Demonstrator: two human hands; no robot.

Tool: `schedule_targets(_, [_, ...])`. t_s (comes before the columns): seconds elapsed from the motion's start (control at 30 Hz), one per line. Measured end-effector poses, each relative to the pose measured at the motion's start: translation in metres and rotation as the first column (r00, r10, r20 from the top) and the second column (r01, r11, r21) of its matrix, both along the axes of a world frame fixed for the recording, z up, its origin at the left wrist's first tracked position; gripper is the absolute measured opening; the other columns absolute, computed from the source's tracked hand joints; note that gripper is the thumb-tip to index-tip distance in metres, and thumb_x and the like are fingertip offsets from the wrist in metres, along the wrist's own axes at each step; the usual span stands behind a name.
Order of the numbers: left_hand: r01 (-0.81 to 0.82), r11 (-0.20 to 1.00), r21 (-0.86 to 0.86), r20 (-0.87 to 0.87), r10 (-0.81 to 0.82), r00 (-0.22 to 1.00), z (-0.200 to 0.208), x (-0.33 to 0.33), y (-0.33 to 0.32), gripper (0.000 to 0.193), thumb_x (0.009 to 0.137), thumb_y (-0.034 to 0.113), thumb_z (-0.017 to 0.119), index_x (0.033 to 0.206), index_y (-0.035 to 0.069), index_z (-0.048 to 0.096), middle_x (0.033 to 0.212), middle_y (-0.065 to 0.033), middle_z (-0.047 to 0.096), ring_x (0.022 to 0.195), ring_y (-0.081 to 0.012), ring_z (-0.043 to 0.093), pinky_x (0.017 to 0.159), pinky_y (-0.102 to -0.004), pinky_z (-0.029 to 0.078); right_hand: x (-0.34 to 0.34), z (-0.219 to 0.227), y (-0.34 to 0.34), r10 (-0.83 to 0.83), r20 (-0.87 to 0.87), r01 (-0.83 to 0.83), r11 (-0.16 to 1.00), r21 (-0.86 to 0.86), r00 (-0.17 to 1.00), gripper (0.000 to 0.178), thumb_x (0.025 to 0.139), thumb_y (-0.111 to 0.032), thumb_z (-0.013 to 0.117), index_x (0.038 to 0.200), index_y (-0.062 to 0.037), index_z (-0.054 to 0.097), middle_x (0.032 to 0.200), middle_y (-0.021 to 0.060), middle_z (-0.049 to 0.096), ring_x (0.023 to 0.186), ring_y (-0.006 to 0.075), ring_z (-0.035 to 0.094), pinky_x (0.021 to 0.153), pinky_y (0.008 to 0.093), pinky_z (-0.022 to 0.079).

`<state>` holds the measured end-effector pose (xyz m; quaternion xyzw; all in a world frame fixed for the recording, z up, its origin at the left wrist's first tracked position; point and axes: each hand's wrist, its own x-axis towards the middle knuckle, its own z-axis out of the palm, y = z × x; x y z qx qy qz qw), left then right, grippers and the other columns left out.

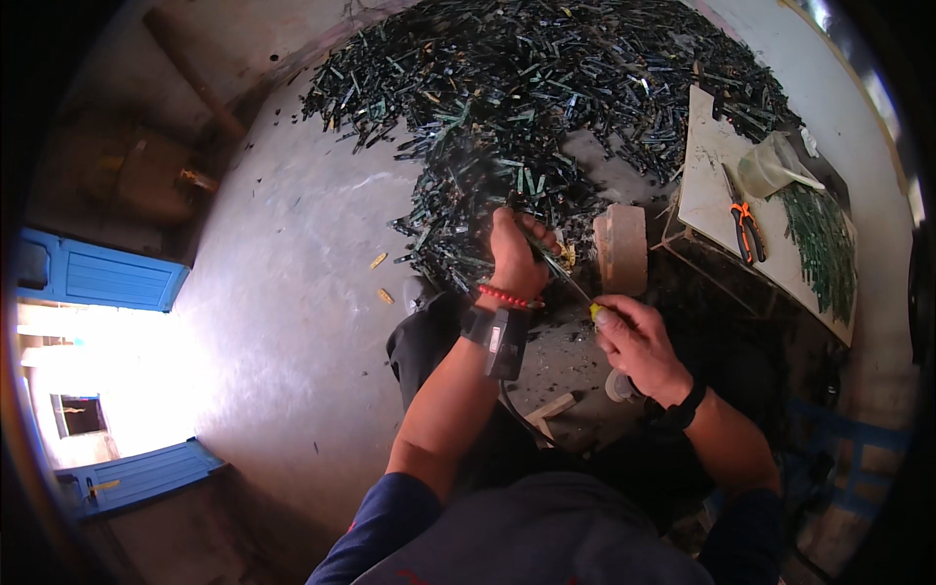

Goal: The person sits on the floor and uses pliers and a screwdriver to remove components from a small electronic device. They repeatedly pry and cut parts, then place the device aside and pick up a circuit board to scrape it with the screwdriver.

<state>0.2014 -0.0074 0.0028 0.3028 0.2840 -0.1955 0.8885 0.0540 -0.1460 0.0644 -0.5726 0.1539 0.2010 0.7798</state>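
Observation:
My left hand [517, 255], with red beads and a strapped device at the wrist, is closed around a narrow dark green strip [539, 245] that looks like a piece of circuit board. In my right hand [641, 346] is a screwdriver [596, 310] with a yellow handle. Its thin metal shaft slants up and left toward the strip; whether the tip touches it I cannot tell. Just beyond my left hand spreads a large pile of similar dark strips [497, 117] on the floor.
A reddish brick block [621, 249] stands right of my left hand. On the low board table [707, 146] at the right lie orange-handled pliers [747, 226], a clear plastic jug [765, 168] and a heap of green strips [821, 249]. Blue doors [117, 273] stand open at left.

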Motion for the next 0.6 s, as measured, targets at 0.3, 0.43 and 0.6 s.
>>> schedule_targets(0.3, [-0.146, 0.967, 0.21, 0.135, 0.119, 0.984, -0.008, -0.001, 0.0, 0.032, 0.089, 0.035, 0.041, 0.069, 0.01, 0.042, 0.057, -0.005, 0.039, 0.051, -0.022, 0.041, 0.048, -0.0358, 0.035, 0.013, 0.009, -0.001, 0.013, -0.115, -0.011, 1.0, 0.016, 0.993, 0.024, 0.095, -0.025, 0.056, 0.105, -0.0036, 0.056, 0.064, -0.0023, 0.046, 0.043, 0.0018, 0.033, 0.037, 0.0187, 0.025])
schedule_targets(0.43, [-0.176, 0.965, 0.197, 0.179, 0.141, 0.974, -0.008, 0.0, 0.001, 0.033, 0.089, 0.036, 0.042, 0.069, 0.009, 0.042, 0.059, -0.0054, 0.04, 0.053, -0.0222, 0.041, 0.049, -0.0367, 0.036, 0.014, 0.004, 0.0, 0.001, -0.024, -0.003, 0.996, -0.091, 1.0, 0.023, 0.095, -0.022, 0.057, 0.105, -0.0009, 0.057, 0.065, 0.001, 0.052, 0.049, 0.0048, 0.042, 0.042, 0.0227, 0.035])
schedule_targets(0.6, [-0.13, 0.989, 0.069, 0.131, 0.12, 0.984, 0.003, 0.002, -0.004, 0.031, 0.087, 0.035, 0.042, 0.067, 0.011, 0.041, 0.058, -0.0045, 0.039, 0.054, -0.0214, 0.039, 0.051, -0.0359, 0.034, 0.002, -0.022, 0.014, 0.252, 0.585, 0.335, 0.62, -0.709, 0.771, 0.029, 0.086, -0.01, 0.063, 0.113, -0.0005, 0.056, 0.074, 0.0157, 0.062, 0.062, 0.0315, 0.062, 0.052, 0.0377, 0.045])
